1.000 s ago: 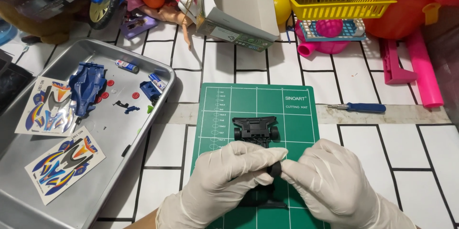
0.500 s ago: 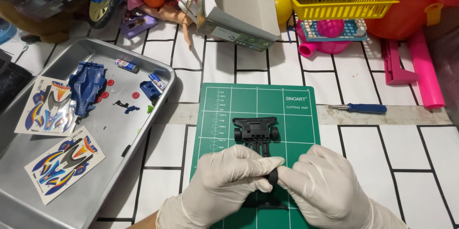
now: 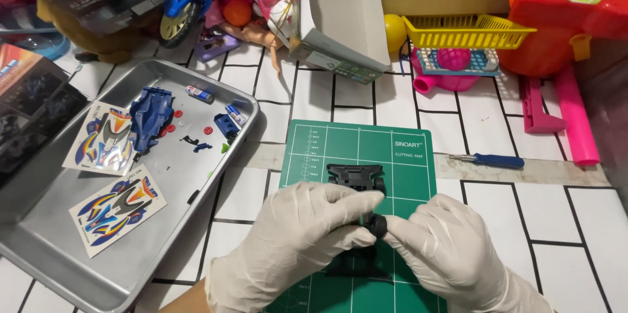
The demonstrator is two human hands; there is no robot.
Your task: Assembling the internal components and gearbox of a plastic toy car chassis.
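Both my hands wear white gloves and meet over a green cutting mat (image 3: 399, 149). My left hand (image 3: 297, 234) and my right hand (image 3: 451, 257) pinch a small black wheel (image 3: 376, 225) between their fingertips, just above a black toy car chassis (image 3: 356, 177) that lies on the mat. The chassis's front end shows beyond my fingers; its rear part is mostly hidden under my hands.
A metal tray (image 3: 163, 182) at left holds a blue car body (image 3: 150, 115), two sticker sheets (image 3: 118, 205), batteries and small red and blue parts. A blue-handled screwdriver (image 3: 490, 160) lies right of the mat. Toys, a yellow basket (image 3: 468, 30) and a cardboard box (image 3: 340, 18) crowd the back.
My hands have shifted slightly on the wheel, with the fingertips turning around it; the chassis and all else stay put.
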